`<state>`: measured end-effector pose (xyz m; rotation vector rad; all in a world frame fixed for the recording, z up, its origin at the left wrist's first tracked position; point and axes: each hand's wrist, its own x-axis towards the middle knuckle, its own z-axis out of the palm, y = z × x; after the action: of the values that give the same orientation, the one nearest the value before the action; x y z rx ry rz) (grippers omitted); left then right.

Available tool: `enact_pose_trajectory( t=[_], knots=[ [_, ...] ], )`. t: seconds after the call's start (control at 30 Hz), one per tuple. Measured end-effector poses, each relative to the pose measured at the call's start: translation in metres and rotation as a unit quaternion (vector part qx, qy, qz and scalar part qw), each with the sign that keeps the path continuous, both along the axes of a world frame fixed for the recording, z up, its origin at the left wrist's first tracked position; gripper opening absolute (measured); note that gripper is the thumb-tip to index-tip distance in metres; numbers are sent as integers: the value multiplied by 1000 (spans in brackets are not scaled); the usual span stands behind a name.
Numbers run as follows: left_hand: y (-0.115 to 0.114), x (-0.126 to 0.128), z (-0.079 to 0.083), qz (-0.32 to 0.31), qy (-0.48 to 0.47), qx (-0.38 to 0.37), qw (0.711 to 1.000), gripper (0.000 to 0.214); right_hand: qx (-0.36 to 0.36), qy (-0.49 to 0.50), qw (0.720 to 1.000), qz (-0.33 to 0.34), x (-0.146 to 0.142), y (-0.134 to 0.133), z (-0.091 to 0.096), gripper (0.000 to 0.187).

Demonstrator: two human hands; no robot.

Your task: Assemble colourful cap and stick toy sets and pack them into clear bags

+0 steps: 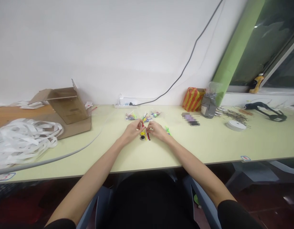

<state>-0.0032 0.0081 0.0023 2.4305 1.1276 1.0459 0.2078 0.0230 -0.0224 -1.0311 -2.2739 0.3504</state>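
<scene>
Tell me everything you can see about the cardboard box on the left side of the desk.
The cardboard box is brown corrugated board, open at the top, with its flaps raised and splayed, one reaching out to the left. A small dark printed mark shows on its front face. It sits at a tilt on a flat brown cardboard piece at the left of the desk, with loose white paper strips heaped to its left. Its contents cannot be seen from this view.

place: assembly workroom | signs: long pale green workbench (204,143) | cardboard box (69,108) | power strip (124,102) | loose white strips (23,140)
</scene>
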Motion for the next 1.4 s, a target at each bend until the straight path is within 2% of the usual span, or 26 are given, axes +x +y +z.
enact_pose_trajectory(
  t=[0.6,0.93,1.03,1.17,1.27,1.4],
  knots=[
    [1,-1,-1,0,6,3,1000,19,30,-34,999,0,1,-1,-1,7],
    [1,-1,0,-5,4,-2,1000,20,43,-21,999,-1,1,-2,2,8],
    [1,-1,-1,-4,0,-4,1000,21,43,14,999,-23,1,-2,4,11],
    [1,-1,-1,-20,-14,2,1000,23,46,128,989,-51,0,-5,9,14],
    [-1,1,-1,-45,-20,-9,999,24,3,199,980,-13,-2,-8,13,17],
    [-2,3,-1,-62,-29,-34,997,24,-65,237,969,29,-6,-12,17,23]
  ],
)
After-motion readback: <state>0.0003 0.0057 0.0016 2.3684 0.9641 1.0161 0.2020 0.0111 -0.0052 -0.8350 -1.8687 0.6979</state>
